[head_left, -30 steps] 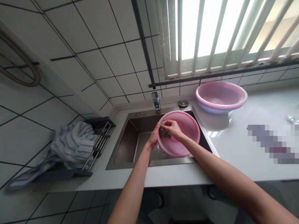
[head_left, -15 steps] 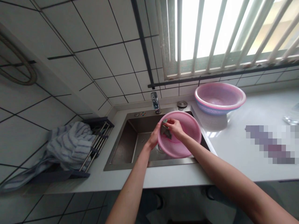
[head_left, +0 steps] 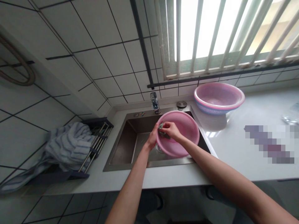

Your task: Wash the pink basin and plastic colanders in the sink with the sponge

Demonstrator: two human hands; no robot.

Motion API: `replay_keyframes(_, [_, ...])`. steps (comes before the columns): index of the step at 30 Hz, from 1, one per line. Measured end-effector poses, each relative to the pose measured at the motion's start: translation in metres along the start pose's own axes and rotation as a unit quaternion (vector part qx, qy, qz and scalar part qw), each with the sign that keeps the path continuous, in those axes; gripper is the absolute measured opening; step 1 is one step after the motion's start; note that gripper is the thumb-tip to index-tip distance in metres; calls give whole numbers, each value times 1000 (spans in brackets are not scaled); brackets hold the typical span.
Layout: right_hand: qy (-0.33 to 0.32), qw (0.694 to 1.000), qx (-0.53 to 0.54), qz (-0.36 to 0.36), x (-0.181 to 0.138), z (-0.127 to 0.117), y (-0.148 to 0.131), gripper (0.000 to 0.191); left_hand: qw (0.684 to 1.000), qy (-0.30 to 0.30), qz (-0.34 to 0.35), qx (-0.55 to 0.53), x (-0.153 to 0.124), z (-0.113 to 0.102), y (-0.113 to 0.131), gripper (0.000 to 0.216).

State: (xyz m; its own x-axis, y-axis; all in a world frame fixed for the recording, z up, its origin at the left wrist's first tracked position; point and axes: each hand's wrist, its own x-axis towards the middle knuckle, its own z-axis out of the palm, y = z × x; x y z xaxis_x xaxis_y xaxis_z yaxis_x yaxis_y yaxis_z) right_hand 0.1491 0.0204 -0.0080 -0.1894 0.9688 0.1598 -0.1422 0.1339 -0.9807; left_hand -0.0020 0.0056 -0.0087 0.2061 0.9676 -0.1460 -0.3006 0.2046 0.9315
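Observation:
A pink plastic basin [head_left: 184, 130] is held tilted over the steel sink [head_left: 130, 143]. My left hand [head_left: 152, 139] grips the basin's left rim from outside. My right hand [head_left: 170, 129] is closed on a small grey-green scrubbing cloth [head_left: 161, 130] and presses it against the inside of the basin near the left rim. The faucet [head_left: 154, 103] stands just behind the basin.
A second pink basin [head_left: 219, 98] with a blue band sits on the white counter [head_left: 233, 146] at the back right. A striped towel [head_left: 67, 146] lies over a dark dish rack [head_left: 95, 140] left of the sink. Barred window above.
My right hand has rubbed the cloth down and back up along the basin's left inner wall. The basin has stayed tilted over the sink in my left hand.

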Motion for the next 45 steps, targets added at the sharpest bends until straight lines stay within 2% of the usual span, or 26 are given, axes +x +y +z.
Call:
replay_keyframes(2, [-47,999,-9,3,-1,5,2,28,1000,10,-5,8,-2,-1,2,61])
replay_keyframes(3, [-43,999,-11,-3,-1,6,2,27,1000,15,-1,11,-3,-1,3,61])
replay_keyframes(7, [84,996,-12,-35,2,0,-5,23,1000,6,18,3,-4,3,3,55])
replay_keyframes(8, [97,994,-15,-36,2,-2,-6,23,1000,-1,17,0,-3,4,2,54])
replay_keyframes(10, [67,997,-14,-21,0,-2,-5,23,1000,-11,8,-3,-3,4,2,56])
replay_keyframes(13, [-34,999,-11,-3,-3,5,1,20,1000,3,-2,7,-4,0,4,62])
replay_keyframes(15, [-50,999,-15,-10,-2,7,4,19,1000,11,0,10,-6,0,6,63])
replay_keyframes(16, [-28,999,-14,-16,0,7,4,19,1000,9,3,6,-7,2,6,61])
replay_keyframes(19, [95,995,0,-34,5,3,3,22,1000,-16,5,-24,-7,9,7,54])
replay_keyframes(21, [119,992,1,-40,5,2,3,23,999,-24,0,-47,-7,11,8,52])
replay_keyframes(22, [95,995,0,-37,4,3,4,22,998,-23,-3,-54,-7,10,8,52])
replay_keyframes(25, [-32,999,-19,-26,1,9,9,20,999,-3,-10,-53,-6,4,8,56])
replay_keyframes(27, [-58,997,-36,-29,0,10,10,17,999,6,-9,-41,-7,1,8,56])
replay_keyframes(28, [-38,998,-47,-32,1,9,9,17,999,7,-5,-37,-7,1,8,55])
replay_keyframes(31, [94,991,-85,-36,3,1,4,17,999,-2,5,-35,-7,6,6,50])
replay_keyframes(33, [134,985,-98,-35,3,-3,4,19,999,-10,6,-34,-7,8,5,49])
replay_keyframes(34, [116,988,-96,-31,2,-2,5,19,999,-10,7,-30,-7,7,5,50])
replay_keyframes(37, [-12,995,-96,-8,-1,4,12,19,1000,-4,12,-16,-7,1,5,56])
replay_keyframes(39, [-46,993,-112,-3,-3,8,12,17,1000,0,15,-10,-8,-2,7,59])
replay_keyframes(45, [116,977,-176,-43,-4,0,-6,11,998,-34,36,-26,-9,9,10,54])
